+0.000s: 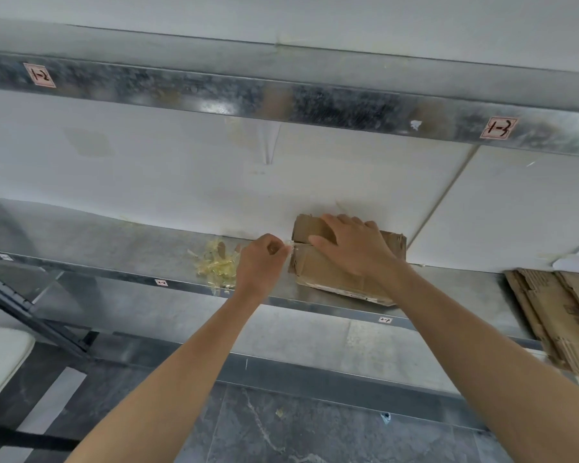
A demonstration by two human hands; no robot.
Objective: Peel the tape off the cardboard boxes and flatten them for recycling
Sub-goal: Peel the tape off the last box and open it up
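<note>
A small brown cardboard box (318, 272) lies on the metal shelf (121, 252) against the white wall. My right hand (355, 245) rests flat on the box's top, fingers spread, pressing it down. My left hand (261, 262) is at the box's left end, with thumb and fingers pinched on a strip of clear tape (290, 249) at the flap seam. A heap of peeled, yellowish tape scraps (216, 264) lies on the shelf just left of my left hand.
A stack of flattened cardboard (562, 315) leans at the shelf's right end. A second metal shelf (281, 98) with labels runs above. Below are a lower shelf, dark tiled floor (281, 429) with small scraps, and a white seat (0, 359) at left.
</note>
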